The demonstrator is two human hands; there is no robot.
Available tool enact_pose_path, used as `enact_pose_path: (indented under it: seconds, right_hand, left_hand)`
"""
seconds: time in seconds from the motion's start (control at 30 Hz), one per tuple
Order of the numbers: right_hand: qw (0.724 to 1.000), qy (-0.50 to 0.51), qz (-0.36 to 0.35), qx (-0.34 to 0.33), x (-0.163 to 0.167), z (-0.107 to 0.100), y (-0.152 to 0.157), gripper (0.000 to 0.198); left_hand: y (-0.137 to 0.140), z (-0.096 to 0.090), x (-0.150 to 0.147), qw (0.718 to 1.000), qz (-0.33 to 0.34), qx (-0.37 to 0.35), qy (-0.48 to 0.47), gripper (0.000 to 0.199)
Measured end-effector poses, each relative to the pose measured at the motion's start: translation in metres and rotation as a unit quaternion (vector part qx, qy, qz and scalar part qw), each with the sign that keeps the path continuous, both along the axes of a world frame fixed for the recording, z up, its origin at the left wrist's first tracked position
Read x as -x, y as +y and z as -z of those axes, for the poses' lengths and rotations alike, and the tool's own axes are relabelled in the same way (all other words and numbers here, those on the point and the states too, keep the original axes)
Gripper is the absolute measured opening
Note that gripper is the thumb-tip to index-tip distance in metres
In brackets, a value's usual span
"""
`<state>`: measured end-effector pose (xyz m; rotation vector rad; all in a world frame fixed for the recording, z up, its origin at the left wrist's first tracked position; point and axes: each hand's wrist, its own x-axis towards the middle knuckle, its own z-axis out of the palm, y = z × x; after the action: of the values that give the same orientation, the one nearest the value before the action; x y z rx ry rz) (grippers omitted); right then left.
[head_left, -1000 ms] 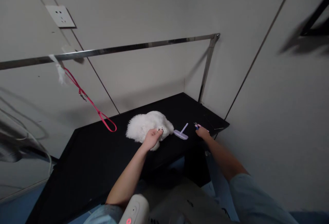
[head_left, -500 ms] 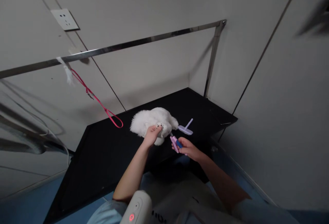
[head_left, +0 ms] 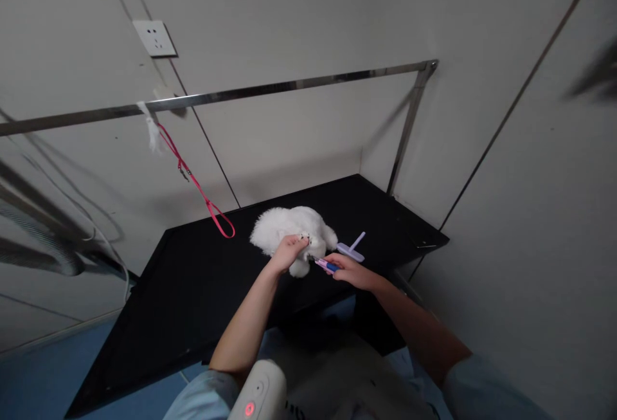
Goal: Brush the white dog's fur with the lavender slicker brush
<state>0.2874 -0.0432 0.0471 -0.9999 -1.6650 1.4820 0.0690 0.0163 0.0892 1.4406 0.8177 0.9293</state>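
A: so what did the head cam show?
B: left hand (head_left: 288, 253) had thumb and fingers pinched onto the fluffy white animal (head_left: 284, 226) lying on the black table (head_left: 207, 291), right hand (head_left: 351, 271) had its fingers curled round a pink-and-blue tool (head_left: 330, 266), tip right by the fur, couldn't tell if touching
A: any change from a second earlier?
B: yeah, the tool was way over past the lilac brush (head_left: 351, 253) then, left grip looked the same

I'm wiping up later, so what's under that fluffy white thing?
The fluffy white thing, touched by the left hand, lies on the black tabletop, which shows around it. The patch directly beneath is covered, so anything there can't be seen.
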Motion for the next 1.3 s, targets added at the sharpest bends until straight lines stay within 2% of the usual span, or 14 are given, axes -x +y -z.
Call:
enact_pose_path:
  seconds: [0.2, 0.57, 0.9, 1.1, 1.3]
  right_hand:
    - [1.0, 0.0, 0.015, -0.015, 0.011, -0.002, -0.002, 0.048]
    - [0.997, 0.035, 0.067, -0.018, 0.024, 0.005, -0.013, 0.049]
    - [0.996, 0.037, 0.077, -0.036, 0.025, 0.005, -0.013, 0.034]
    - [0.996, 0.039, 0.078, 0.011, 0.024, 0.001, -0.014, 0.03]
    - [0.995, 0.037, 0.087, 0.036, 0.026, 0.008, -0.008, 0.031]
  left_hand:
    - [-0.003, -0.005, -0.002, 1.0, 0.002, 0.011, 0.013, 0.05]
    - [-0.003, -0.008, -0.004, 1.0, 0.006, 0.016, 0.009, 0.048]
    - [-0.003, -0.007, -0.005, 1.0, 0.01, 0.028, 0.011, 0.049]
    - [-0.003, -0.006, -0.005, 1.0, 0.011, 0.026, 0.005, 0.049]
    - [-0.005, -0.007, -0.005, 0.999, 0.023, 0.035, 0.003, 0.048]
